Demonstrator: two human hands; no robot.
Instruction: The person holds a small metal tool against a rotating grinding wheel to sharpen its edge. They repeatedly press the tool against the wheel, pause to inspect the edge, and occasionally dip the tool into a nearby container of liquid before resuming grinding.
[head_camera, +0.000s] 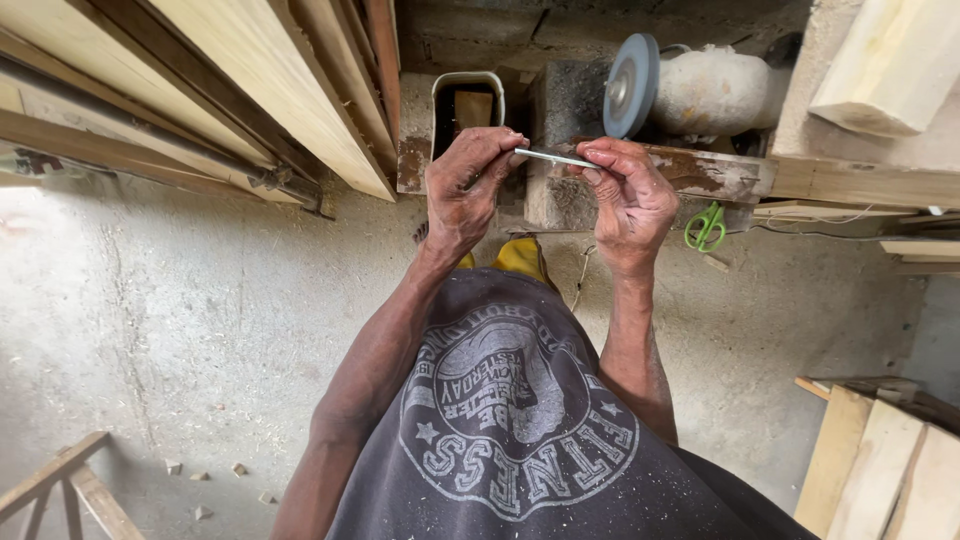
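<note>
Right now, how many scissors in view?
1: green-handled scissors on the floor below the wooden ledge, just right of the right hand. More could be hidden behind the planks.

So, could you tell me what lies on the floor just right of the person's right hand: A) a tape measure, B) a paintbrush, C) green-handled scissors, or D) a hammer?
C: green-handled scissors lie on the concrete floor beside the right hand, which with the left hand holds a thin metal blade.

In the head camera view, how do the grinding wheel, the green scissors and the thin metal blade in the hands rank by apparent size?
Largest to smallest as they appear:
1. grinding wheel
2. thin metal blade, held by left hand and right hand
3. green scissors
Blade and scissors look close, and the blade is nearer, so this is unsure.
</note>
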